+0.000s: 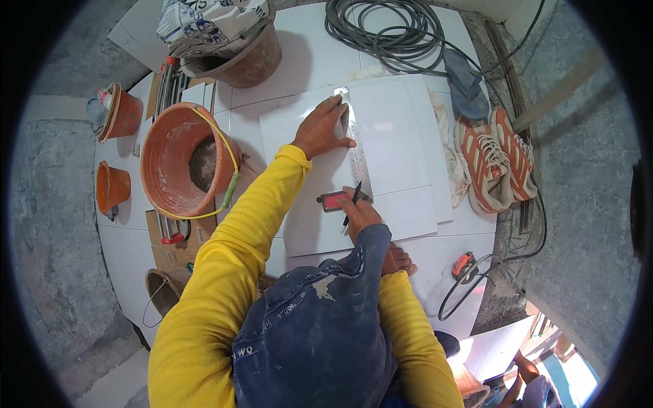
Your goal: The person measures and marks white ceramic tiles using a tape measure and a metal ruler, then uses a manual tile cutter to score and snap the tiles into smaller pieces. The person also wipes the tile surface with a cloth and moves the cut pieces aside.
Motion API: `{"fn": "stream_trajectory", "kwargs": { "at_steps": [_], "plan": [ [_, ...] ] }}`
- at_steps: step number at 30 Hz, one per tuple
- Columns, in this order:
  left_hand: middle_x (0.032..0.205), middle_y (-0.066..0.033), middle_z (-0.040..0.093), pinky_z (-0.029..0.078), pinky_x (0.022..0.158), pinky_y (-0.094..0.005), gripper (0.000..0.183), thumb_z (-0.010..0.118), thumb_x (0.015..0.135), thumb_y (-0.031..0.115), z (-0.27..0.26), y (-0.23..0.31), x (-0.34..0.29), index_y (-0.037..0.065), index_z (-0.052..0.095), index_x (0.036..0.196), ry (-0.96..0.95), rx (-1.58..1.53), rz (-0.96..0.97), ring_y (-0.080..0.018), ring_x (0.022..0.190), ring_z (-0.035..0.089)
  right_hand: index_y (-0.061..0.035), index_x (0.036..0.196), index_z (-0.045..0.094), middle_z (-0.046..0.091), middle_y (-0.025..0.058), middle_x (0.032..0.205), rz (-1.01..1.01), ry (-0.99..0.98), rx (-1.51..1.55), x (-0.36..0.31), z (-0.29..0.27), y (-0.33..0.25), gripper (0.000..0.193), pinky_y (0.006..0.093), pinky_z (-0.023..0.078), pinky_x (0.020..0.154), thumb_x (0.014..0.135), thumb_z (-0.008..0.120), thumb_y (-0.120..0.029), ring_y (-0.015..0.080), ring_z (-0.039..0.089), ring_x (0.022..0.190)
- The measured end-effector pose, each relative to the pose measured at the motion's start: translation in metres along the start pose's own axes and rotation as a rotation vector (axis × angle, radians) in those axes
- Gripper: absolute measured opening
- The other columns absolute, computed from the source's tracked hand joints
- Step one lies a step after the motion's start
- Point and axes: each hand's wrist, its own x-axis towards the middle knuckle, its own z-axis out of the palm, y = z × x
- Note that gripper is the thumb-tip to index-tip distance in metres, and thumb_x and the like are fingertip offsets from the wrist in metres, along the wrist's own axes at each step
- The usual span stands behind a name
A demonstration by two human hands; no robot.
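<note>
Silver metal square [358,160] with red handle [333,200]: centre of frame, flat on glossy white tile [401,163]. Left hand [320,130], upper centre: thumb and fingers spread, touching the square. Right hand [364,216], centre: pinching slim black pen [356,191]. Round orange bucket [163,149]: left of frame.

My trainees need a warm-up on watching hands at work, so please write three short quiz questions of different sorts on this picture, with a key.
1. True or false: the right hand holds a dark pen.
2. The orange-and-white shoes are on which side of the white tile being worked on: (a) left or (b) right?
3. What does the left hand touch?

Key: 1 true; 2 b; 3 a metal straightedge.
</note>
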Motion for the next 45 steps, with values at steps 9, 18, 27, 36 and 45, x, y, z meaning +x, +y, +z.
{"fn": "stream_trajectory", "kwargs": {
  "at_steps": [9, 18, 27, 36, 45],
  "plan": [
    [0.169, -0.0208, 0.04, 0.034, 0.129, -0.0447, 0.106, 0.093, 0.073, 0.055, -0.0049, 0.0029, -0.0016, 0.001, 0.052, 0.155, -0.017, 0.018, 0.015, -0.0375, 0.157, 0.036, -0.0051, 0.122, 0.065, 0.066, 0.0179, 0.143, 0.001, 0.024, 0.033, -0.0003, -0.0023, -0.0025, 0.036, 0.0463, 0.058, 0.096, 0.089, 0.062, 0.007, 0.0392, 0.07, 0.114],
    [0.169, -0.0212, 0.039, 0.034, 0.129, -0.0446, 0.109, 0.093, 0.072, 0.055, -0.0047, 0.0039, -0.0004, -0.001, 0.051, 0.155, -0.015, 0.031, 0.026, -0.0368, 0.158, 0.035, -0.0078, 0.123, 0.068, 0.064, 0.0137, 0.148, 0.049, 0.008, 0.059, 0.0014, -0.005, -0.0053, 0.04, 0.0475, 0.059, 0.096, 0.089, 0.057, 0.011, 0.0412, 0.07, 0.113],
    [0.168, -0.0207, 0.04, 0.033, 0.129, -0.0442, 0.108, 0.093, 0.072, 0.054, -0.0052, 0.0033, -0.0017, -0.001, 0.051, 0.155, -0.001, 0.018, 0.031, -0.0362, 0.158, 0.035, -0.0072, 0.12, 0.067, 0.065, 0.0145, 0.145, 0.014, 0.003, -0.005, 0.0022, -0.0058, -0.006, 0.036, 0.0461, 0.058, 0.097, 0.088, 0.063, 0.007, 0.037, 0.07, 0.114],
    [0.169, -0.0207, 0.039, 0.033, 0.13, -0.0438, 0.109, 0.093, 0.072, 0.055, -0.0037, 0.0037, -0.002, -0.002, 0.051, 0.155, -0.004, 0.043, 0.024, -0.0357, 0.158, 0.035, -0.007, 0.121, 0.067, 0.065, 0.0151, 0.144, 0.01, 0.013, 0.01, 0.0024, -0.0057, -0.0062, 0.035, 0.0464, 0.059, 0.097, 0.089, 0.063, 0.007, 0.038, 0.07, 0.115],
    [0.169, -0.0208, 0.039, 0.033, 0.13, -0.0436, 0.11, 0.094, 0.071, 0.055, -0.0053, 0.0036, -0.0021, -0.002, 0.051, 0.154, -0.002, 0.028, 0.029, -0.0356, 0.158, 0.035, -0.0072, 0.124, 0.067, 0.062, 0.0151, 0.149, 0.034, -0.018, 0.048, 0.0021, -0.0036, -0.0028, 0.042, 0.049, 0.058, 0.099, 0.087, 0.058, 0.013, 0.0426, 0.069, 0.118]
  ]
}}
